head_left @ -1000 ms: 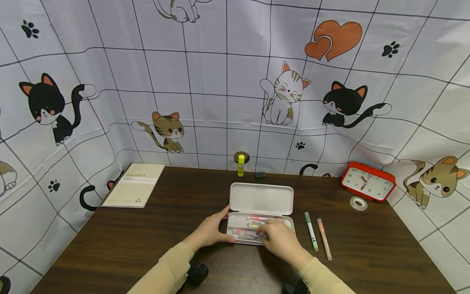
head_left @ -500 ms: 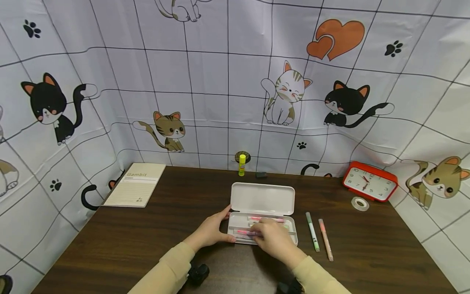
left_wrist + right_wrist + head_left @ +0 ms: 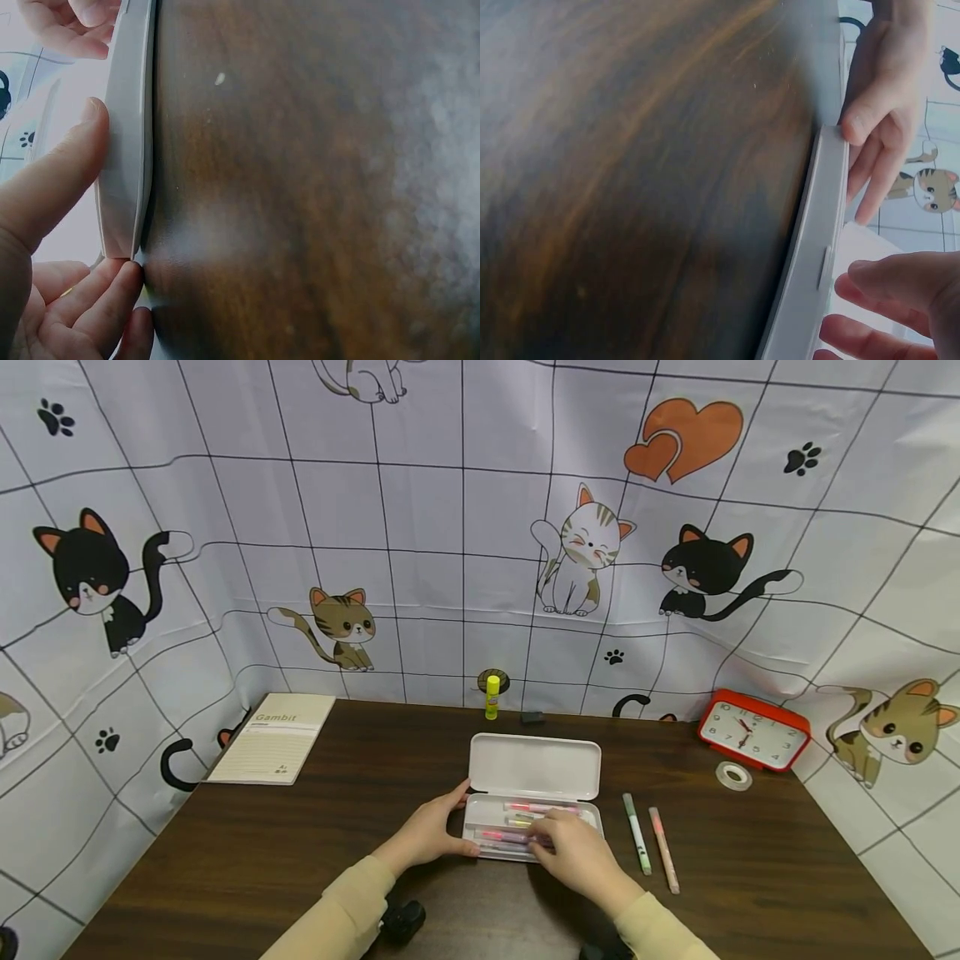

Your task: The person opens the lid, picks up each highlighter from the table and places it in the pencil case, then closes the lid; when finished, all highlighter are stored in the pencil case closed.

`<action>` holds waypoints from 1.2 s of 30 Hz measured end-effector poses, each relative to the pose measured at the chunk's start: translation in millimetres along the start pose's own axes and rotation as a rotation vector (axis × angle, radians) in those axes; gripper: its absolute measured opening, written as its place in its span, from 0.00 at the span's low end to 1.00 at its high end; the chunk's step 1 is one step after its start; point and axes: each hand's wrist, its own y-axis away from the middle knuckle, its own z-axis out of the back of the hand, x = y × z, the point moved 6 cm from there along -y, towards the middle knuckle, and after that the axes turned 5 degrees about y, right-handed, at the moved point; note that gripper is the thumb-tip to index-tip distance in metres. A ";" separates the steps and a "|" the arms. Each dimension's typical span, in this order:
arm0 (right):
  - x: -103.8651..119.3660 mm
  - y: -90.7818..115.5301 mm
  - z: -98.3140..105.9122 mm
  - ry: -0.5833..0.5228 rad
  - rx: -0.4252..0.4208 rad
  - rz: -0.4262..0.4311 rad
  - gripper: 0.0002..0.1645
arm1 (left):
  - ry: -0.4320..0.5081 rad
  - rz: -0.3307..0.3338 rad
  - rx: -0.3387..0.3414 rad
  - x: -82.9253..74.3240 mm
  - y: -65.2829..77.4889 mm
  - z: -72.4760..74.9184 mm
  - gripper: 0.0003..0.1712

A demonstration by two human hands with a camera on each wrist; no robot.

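Right hand (image 3: 576, 853) just slid bit rightward over open pencil case (image 3: 535, 766) on tabletop (image 3: 375, 752), more of yellowish pen (image 3: 517, 820) showing; sorting probably unfinished imo. Couldn't tell if its fingers pinched anything. Left hand (image 3: 429, 832) gripped case's left end.

Left of two markers (image 3: 637, 833), the case (image 3: 535, 767) holds what look like pens (image 3: 501, 836).

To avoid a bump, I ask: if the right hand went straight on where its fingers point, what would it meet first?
Probably the nearer slim pink pen in the open white rectangular case: in the head view the right hand appears at its end, though depth is unclear.
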 end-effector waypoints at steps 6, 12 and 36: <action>-11.2 5.5 2.6 -0.003 0.016 -0.061 0.04 | 0.007 -0.007 -0.006 -0.4 0.4 0.4 0.61; -24.1 12.2 12.0 -0.018 0.007 -0.124 0.05 | 0.004 -0.047 -0.015 -3.5 2.7 2.1 0.61; -107.2 58.7 41.9 -0.037 0.019 -0.350 0.06 | 0.004 -0.005 -0.002 -5.0 1.9 1.2 0.61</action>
